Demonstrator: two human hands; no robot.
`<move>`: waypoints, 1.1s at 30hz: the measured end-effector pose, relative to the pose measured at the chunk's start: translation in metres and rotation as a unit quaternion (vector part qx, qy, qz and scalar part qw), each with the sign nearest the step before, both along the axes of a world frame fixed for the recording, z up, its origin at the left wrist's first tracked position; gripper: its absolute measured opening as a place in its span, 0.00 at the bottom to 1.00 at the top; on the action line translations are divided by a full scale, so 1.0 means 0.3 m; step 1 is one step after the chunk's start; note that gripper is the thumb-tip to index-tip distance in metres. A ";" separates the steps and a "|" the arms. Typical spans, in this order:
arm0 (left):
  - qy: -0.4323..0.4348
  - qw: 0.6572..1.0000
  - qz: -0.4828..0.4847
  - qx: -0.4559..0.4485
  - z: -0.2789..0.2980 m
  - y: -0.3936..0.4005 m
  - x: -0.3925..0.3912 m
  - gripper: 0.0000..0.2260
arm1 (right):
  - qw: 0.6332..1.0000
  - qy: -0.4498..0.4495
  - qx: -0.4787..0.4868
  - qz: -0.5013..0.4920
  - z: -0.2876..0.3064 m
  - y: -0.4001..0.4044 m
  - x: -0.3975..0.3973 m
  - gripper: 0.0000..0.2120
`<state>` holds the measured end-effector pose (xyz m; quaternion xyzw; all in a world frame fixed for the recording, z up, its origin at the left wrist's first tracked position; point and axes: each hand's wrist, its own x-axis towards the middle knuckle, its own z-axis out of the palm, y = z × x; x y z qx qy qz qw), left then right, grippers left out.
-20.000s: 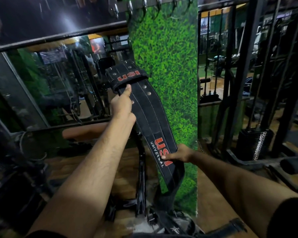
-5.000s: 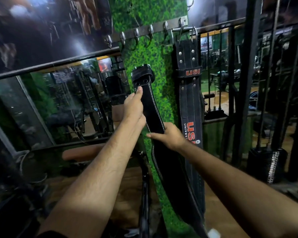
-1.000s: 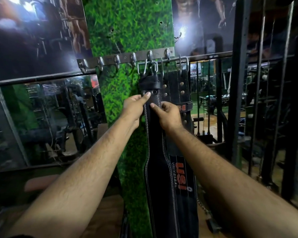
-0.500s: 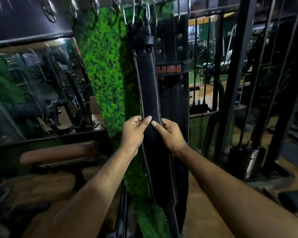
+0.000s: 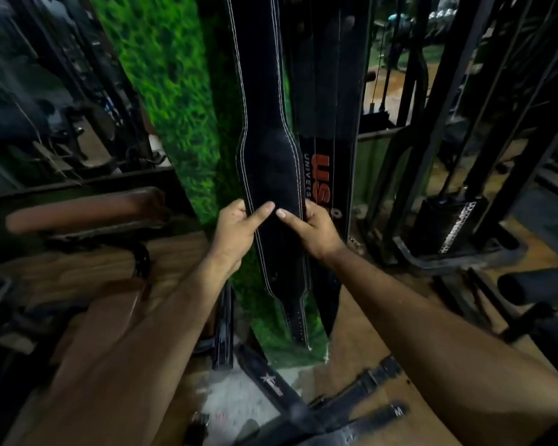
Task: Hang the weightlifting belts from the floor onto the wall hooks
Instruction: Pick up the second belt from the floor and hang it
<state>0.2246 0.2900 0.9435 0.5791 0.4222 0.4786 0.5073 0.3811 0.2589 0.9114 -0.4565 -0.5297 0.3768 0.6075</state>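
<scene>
Both forearms stretched forward and converging on the hanging black stitched belt (image 5: 269,175). Left hand (image 5: 236,231) wrapped round the belt's left edge, thumb laid across the front, grip clamped on the leather. Right hand (image 5: 313,231) pinching the right edge, thumb pointing inward toward the left thumb, fingers tucked behind. Belt dangling vertically against the green turf wall panel (image 5: 174,91), top end out of frame, tapered tip below the hands. Second belt with red lettering (image 5: 327,149) hanging just behind and right. More belts (image 5: 351,400) lying on the floor (image 5: 361,333).
</scene>
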 end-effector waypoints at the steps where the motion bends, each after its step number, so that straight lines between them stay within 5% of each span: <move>1: 0.021 1.000 0.012 -0.011 -0.052 0.003 -0.001 0.20 | 1.000 -0.006 -0.008 0.001 -0.047 0.004 0.001 0.06; 12: 0.076 0.995 0.050 -0.047 -0.430 0.029 0.016 0.23 | 0.994 -0.001 -0.107 -0.033 -0.415 0.010 -0.013 0.14; 23: 0.086 0.987 0.060 -0.122 -0.738 -0.059 -0.027 0.25 | 0.981 0.005 -0.189 -0.033 -0.734 -0.063 -0.052 0.39; 33: 0.162 0.968 0.049 -0.188 -0.978 -0.235 -0.100 0.21 | 0.938 -0.020 -0.342 -0.059 -0.950 -0.249 -0.157 0.26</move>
